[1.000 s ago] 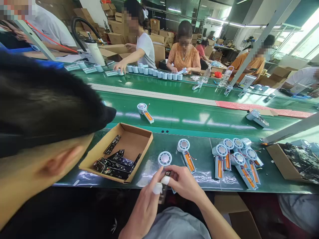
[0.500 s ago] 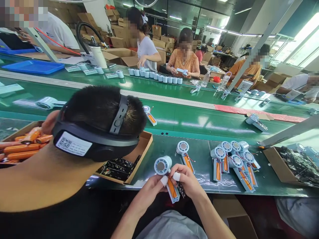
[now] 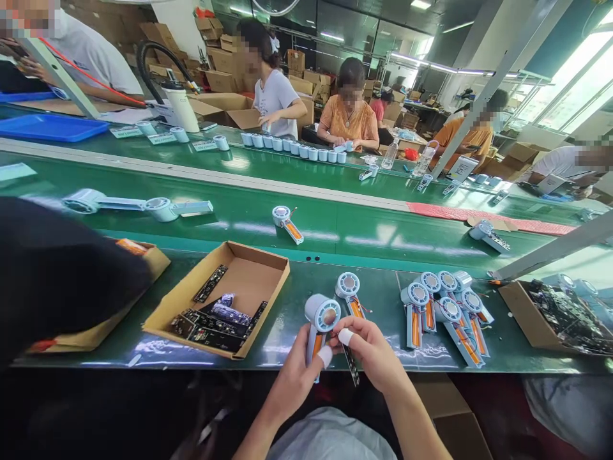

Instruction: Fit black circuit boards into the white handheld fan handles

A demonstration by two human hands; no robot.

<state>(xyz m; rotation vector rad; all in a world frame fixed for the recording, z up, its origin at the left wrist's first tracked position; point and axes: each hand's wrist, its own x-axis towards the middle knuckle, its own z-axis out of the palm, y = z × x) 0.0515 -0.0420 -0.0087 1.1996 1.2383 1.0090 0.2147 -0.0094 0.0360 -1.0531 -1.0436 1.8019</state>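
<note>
My left hand (image 3: 293, 375) is wrapped round the handle of a light-blue handheld fan (image 3: 320, 312). The fan stands nearly upright, its round head above my fingers and an orange battery in the open handle. My right hand (image 3: 376, 356) is closed on a narrow black circuit board (image 3: 353, 367), which hangs down beside the handle. Its fingertips meet near a thin red wire just below the fan head. White covers sit on both thumbs. Just behind, another open fan (image 3: 348, 284) lies on the green bench.
Left of my hands, a cardboard tray (image 3: 165, 310) holds circuit boards. Several open fans (image 3: 416, 295) lie grouped to the right, beside a box (image 3: 524, 322) of boards. Fans lie on the green conveyor (image 3: 239, 223). A co-worker's dark head (image 3: 57, 268) fills the near left; others sit opposite.
The co-worker's head has moved left and down, uncovering the tray and fans on the conveyor. My left hand has turned the fan more upright; the board now hangs apart from its handle.
</note>
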